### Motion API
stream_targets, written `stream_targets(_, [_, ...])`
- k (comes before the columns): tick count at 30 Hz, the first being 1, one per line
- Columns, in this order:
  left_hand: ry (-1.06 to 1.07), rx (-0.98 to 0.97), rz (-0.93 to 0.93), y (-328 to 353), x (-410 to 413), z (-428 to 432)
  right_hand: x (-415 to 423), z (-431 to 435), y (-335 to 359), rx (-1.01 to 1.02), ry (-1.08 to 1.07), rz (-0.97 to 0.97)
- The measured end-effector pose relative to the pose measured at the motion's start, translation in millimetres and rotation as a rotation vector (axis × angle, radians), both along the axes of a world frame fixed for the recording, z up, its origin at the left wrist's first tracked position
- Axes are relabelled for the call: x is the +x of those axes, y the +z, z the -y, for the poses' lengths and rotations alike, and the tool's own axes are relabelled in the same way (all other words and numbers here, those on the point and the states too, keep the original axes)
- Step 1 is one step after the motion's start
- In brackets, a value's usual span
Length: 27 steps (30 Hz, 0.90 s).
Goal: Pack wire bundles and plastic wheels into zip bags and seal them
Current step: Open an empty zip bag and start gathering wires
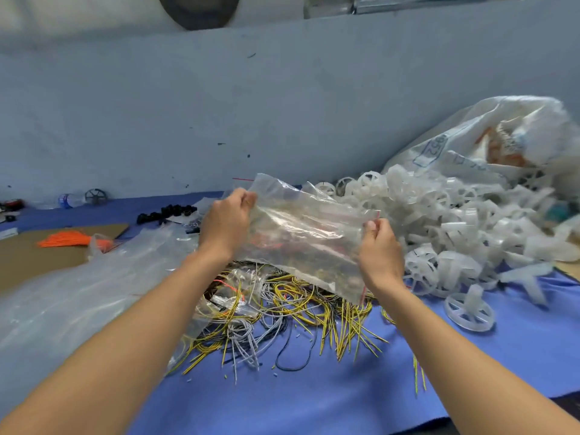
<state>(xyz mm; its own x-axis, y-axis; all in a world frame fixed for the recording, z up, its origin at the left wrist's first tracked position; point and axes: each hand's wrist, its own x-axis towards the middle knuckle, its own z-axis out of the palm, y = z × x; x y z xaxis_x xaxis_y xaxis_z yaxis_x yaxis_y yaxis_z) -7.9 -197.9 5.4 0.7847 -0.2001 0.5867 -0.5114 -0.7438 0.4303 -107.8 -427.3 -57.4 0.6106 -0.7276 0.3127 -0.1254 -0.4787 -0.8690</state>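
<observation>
A clear zip bag (301, 233) with a red seal line hangs in the air above the table, stretched between both hands. My left hand (224, 222) pinches its upper left edge. My right hand (378, 246) pinches its right edge near the red strip. Under the bag lies a tangle of yellow-black and grey wire bundles (282, 312) on the blue cloth (314, 397). A heap of translucent white plastic wheels (439, 221) spreads to the right, with one wheel (469, 312) lying apart nearer to me.
Loose clear plastic bags (78, 293) cover the left of the table. An orange wire bundle (72, 238) lies on brown cardboard (28, 262). Black parts (166, 213) sit behind. A large white sack (489, 142) leans on the grey wall at the right.
</observation>
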Motion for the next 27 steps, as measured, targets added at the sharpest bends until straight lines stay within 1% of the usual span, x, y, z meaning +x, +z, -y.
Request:
stream_targets(2, [-0.128, 0.149, 0.088, 21.8, 3.9, 15.5, -6.2, 9.5, 1.4, -0.053, -0.044, -0.021])
stream_targets(4, [-0.233, 0.293, 0.223, 42.3, -0.9, 28.7, -14.4, 13.8, 12.2, -0.254, -0.015, 0.064])
stream_targets(5, [-0.272, 0.336, 0.313, 52.5, -5.5, 34.9, -17.6, 13.1, 20.9, -0.347, 0.079, 0.116])
stream_targets(6, [-0.311, 0.36, 0.404, 62.1, -11.3, 41.6, -19.5, 11.0, 30.9, -0.391, 0.215, 0.154])
stream_targets(8, [-0.39, 0.393, 0.548, 78.2, -25.3, 55.6, -20.4, 1.9, 56.0, -0.326, 0.486, 0.176])
stream_targets(9, [-0.42, 0.404, 0.594, 84.8, -32.2, 61.3, -20.6, -4.1, 68.7, -0.266, 0.564, 0.196])
stream_targets(11, [-0.447, 0.367, 0.609, 92.9, -44.1, 67.8, -20.1, -12.7, 86.9, -0.14, 0.581, 0.323])
stream_targets(13, [-0.444, 0.245, 0.5, 93.9, -47.5, 64.0, -21.8, -18.5, 97.0, 0.024, 0.568, 0.469])
stream_targets(15, [-0.458, 0.164, 0.311, 88.3, -43.9, 50.4, -24.8, -20.6, 98.9, 0.143, 0.546, 0.535])
stream_targets(18, [-0.584, 0.059, 0.003, 71.6, -36.9, 23.9, -29.2, -18.3, 94.9, 0.215, 0.487, 0.509])
stream_targets(22, [-0.643, -0.289, -0.332, 53.4, -29.4, 0.9, -31.3, -16.0, 83.7, 0.288, 0.451, 0.406])
stream_targets(24, [-0.64, -0.447, -0.421, 48.4, -25.8, -5.2, -28.3, -22.6, 78.0, 0.366, 0.46, 0.377])
stream_targets(26, [-0.584, -0.555, -0.417, 44.5, -22.1, -6.0, -23.9, -26.2, 70.8, 0.431, 0.444, 0.366])
stream_targets(27, [-0.532, -0.575, -0.393, 41.6, -19.9, -5.5, -22.1, -25.9, 66.6, 0.468, 0.406, 0.361])
